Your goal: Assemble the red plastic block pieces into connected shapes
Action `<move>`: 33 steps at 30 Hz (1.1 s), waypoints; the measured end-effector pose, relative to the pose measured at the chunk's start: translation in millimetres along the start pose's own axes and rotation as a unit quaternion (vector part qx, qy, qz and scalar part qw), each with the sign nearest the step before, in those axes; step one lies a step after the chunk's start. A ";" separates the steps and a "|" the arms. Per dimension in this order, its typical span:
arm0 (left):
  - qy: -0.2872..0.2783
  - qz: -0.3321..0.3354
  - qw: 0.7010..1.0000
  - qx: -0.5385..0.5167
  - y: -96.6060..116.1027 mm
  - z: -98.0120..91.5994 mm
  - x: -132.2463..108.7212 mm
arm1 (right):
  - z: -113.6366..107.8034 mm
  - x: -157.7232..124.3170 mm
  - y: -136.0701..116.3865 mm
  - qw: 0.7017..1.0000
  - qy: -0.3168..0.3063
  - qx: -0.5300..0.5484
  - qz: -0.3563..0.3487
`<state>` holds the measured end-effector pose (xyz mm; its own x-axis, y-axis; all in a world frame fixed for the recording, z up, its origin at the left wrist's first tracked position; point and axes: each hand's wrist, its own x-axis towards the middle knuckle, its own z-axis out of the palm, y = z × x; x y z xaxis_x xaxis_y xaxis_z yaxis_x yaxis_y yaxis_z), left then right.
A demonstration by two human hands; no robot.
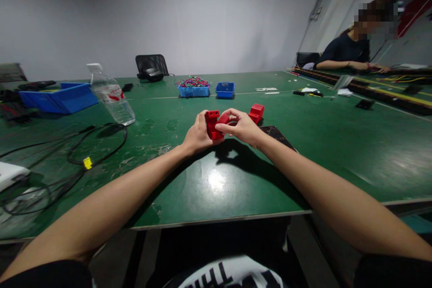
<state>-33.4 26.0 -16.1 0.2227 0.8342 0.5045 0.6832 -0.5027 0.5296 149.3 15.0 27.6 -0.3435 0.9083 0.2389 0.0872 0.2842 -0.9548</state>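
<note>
My left hand [198, 136] grips a red block with holes in its top [212, 125], held upright just over the green table [216, 198]. Between the thumb and fingers of my right hand [242, 127] is a smaller red piece [224, 119], close against the block's right side. Whether the two red parts touch, I cannot tell. Behind my right hand, another red part [257, 112] with a stepped shape rests on the table. A dark flat board or mat [277, 135] lies partly under my right forearm.
Farther back stand a blue bin of small colourful pieces [194, 90] and a smaller blue bin [225, 90]. At left are a tilted water bottle [113, 96], a large blue bin [60, 99] and looped black cables [97, 128]. A co-worker [351, 49] sits at far right beside long wired strips.
</note>
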 end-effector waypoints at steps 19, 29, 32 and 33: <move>-0.031 -0.005 0.999 -0.008 -0.6 -0.9 -1.0 | -1.7 0.7 2.1 0.999 0.002 0.034 -0.004; -0.037 -0.003 0.999 -0.017 1.5 -1.7 -0.4 | 0.8 3.5 4.9 0.993 0.046 0.107 0.029; -0.040 -0.003 0.999 -0.018 2.8 -2.4 -0.8 | 0.7 5.1 7.1 0.993 0.045 0.110 0.023; -0.042 -0.003 0.999 -0.017 3.3 -2.6 -0.9 | 0.8 5.6 7.8 0.992 0.045 0.112 0.018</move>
<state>-33.1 23.0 -13.1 0.2765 0.8530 0.4426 0.6615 -0.5030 0.5562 147.3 22.0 21.4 -0.2588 0.9432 0.2082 -0.1161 0.1836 -0.9761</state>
